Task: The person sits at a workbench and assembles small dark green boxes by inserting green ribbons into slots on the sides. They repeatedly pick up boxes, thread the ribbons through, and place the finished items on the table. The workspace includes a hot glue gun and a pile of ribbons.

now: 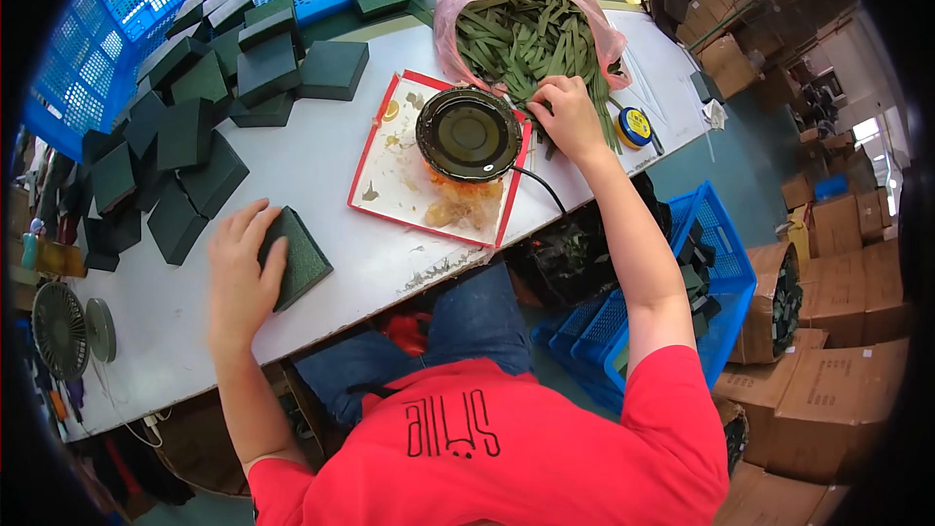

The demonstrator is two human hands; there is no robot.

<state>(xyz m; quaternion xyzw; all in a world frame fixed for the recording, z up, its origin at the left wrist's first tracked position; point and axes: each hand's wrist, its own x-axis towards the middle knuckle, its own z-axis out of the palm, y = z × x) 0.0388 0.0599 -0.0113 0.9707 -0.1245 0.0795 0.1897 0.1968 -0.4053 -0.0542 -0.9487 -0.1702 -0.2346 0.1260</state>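
My left hand (243, 268) is closed round the side of a dark green box (302, 258) that lies on the white table near its front edge. At the mouth of a pink plastic bag (450, 24), the fingers of my right hand (573, 122) pinch among flat green strips (526, 34); the strip between the fingertips is mostly hidden. Between my hands stands a round black heating pot (469, 134) with dark liquid in it. It sits on a red-edged white board (390, 180), stained and streaked with brownish glue-like threads.
Several dark green boxes (185, 136) are heaped at the left, before a blue crate (107, 29). A small fan (60, 329) stands at the left edge. A yellow and blue tin (633, 127) lies right of the bag. The pot's cord (545, 185) crosses the front edge. Blue crates (716, 234) and cartons (857, 282) stand right.
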